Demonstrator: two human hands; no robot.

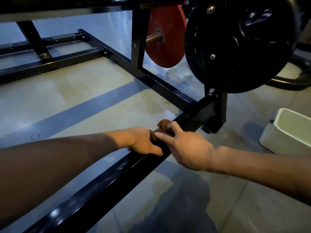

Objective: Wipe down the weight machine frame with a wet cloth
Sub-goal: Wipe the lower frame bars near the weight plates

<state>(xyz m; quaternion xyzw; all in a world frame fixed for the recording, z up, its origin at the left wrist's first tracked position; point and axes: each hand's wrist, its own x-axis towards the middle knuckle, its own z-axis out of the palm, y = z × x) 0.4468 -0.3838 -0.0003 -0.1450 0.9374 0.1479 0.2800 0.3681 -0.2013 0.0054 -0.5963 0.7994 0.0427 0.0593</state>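
The black steel frame bar point(107, 184) of the weight machine runs diagonally from bottom left toward the plate post at right. A small brown cloth point(164, 124) is bunched on top of the bar. My left hand point(143, 142) wraps over the bar just behind the cloth, thumb lying along the bar's near edge, its fingers hidden on the far side. My right hand point(185, 146) reaches in from the right and holds the cloth with its fingers, index finger stretched across it. The two hands touch at the cloth.
A large black weight plate point(235, 44) hangs just above and to the right of the hands, a red plate point(165, 42) behind it. A white plastic tub point(289, 132) stands on the floor at right. More black frame rails point(50, 63) cross the grey floor.
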